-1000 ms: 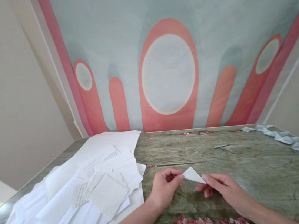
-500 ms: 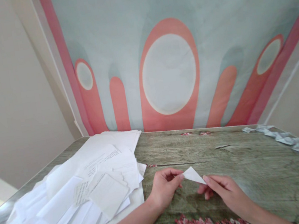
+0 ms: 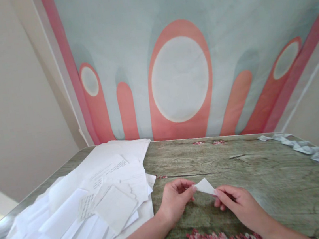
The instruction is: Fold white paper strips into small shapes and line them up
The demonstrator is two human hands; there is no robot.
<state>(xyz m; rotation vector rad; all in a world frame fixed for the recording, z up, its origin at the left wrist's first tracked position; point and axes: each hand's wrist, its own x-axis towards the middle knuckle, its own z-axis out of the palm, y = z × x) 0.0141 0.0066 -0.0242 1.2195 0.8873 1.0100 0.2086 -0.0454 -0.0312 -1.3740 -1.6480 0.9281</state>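
Observation:
A small white piece of folded paper point(image 3: 205, 186), roughly triangular, is held above the table between my two hands. My left hand point(image 3: 177, 198) pinches its left corner between thumb and fingers. At its lower right corner, my right hand point(image 3: 237, 201) is closed on the paper, thumb on top and fingertips curled beneath. Both hands hide the corners they grip.
A heap of loose white paper sheets and scraps point(image 3: 117, 207), some with printed text, covers the left of the table. Several small folded papers point(image 3: 301, 147) lie in a row at the far right. The wood-grain tabletop point(image 3: 189, 159) meets a patterned wall panel point(image 3: 124, 28).
My right hand has shifted slightly left along the paper's lower right corner, and its fingers have curled in closer. The left hand keeps its pinch almost unmoved.

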